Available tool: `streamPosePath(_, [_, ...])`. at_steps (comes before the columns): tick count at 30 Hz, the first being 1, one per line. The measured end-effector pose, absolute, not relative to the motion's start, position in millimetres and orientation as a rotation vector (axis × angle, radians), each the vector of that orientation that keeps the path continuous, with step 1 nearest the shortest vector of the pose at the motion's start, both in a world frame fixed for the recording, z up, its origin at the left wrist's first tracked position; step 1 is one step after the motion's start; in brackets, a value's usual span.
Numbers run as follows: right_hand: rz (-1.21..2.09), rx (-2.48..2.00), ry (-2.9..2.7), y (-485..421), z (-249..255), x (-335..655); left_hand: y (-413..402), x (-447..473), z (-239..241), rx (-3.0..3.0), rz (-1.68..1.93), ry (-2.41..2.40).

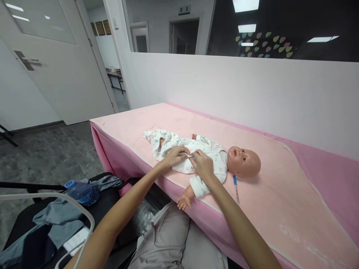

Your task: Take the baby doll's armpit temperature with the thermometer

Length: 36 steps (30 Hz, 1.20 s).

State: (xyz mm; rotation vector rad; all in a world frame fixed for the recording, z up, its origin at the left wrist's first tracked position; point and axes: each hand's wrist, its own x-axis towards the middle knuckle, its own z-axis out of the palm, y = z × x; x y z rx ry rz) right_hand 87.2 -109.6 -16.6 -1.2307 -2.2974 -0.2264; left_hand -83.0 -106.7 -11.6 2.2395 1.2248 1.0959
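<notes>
A baby doll (243, 162) lies on its back on the pink-covered table, its head toward the right. It wears a white patterned baby onesie (209, 146), bunched around the legs at the left end. Over the doll's belly, my left hand (176, 156) is closed in a pinch on the front edge of the onesie. Close beside it, my right hand (202, 163) pinches the same white cloth from the chest side. The fingertips nearly meet, and a raised fold shows between them. One doll arm hangs out toward the table's near edge.
A thin blue-capped stick (236, 188), perhaps a thermometer, lies near the doll's head. A pink mat (283, 194) covers the table, which meets a white wall. To the left, a black chair holds clothes and a blue-capped bottle (82, 192); a white cable (70, 200) arches nearby.
</notes>
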Motion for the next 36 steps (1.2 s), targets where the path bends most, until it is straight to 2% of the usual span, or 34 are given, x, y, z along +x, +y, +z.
streamPosePath(20, [-0.28,-1.229,-2.286,-111.2,-18.1,83.6,-107.4,-79.9,-10.0,2.249,1.105,1.245])
streamPosePath(28, [-0.078,-1.121,-2.188,-106.9,-19.3,88.2,-108.6,-80.9,-10.1,2.244,1.093,1.243])
streamPosePath(36, [-0.067,-1.167,-2.124,-104.5,-21.3,84.7,-107.7,-79.6,-12.1,2.246,1.142,1.231])
